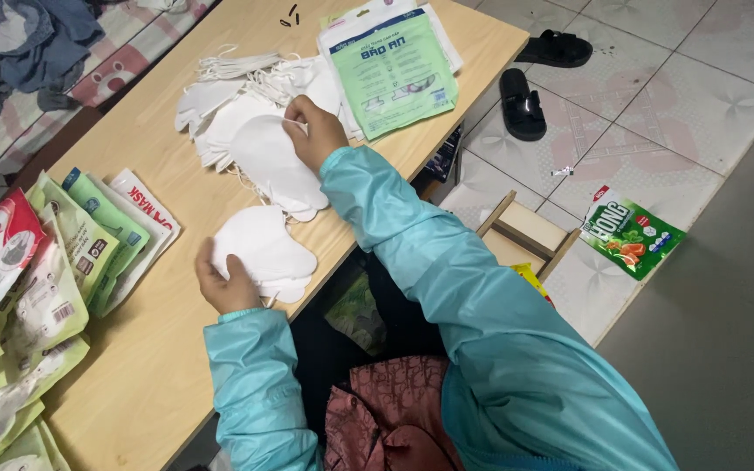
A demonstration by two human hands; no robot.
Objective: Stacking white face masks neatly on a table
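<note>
I wear light blue sleeves and sit at a wooden table (167, 349). My left hand (224, 283) grips the edge of a small stack of white face masks (265, 249) near the table's front edge. My right hand (314, 131) pinches a white mask (274, 166) on top of a larger loose heap of white masks (229, 96) farther back, their ear loops trailing. Beside that heap lies a stack of flat green-and-white packaging bags (394, 70).
Several filled mask packets (37, 288) in red, green and white pile at the table's left. Two black sandals (534, 78) rest on the tiled floor at right, along with a green snack bag (630, 234) and a small wooden box (521, 235). Clothes lie on a bed (28, 52) at top left.
</note>
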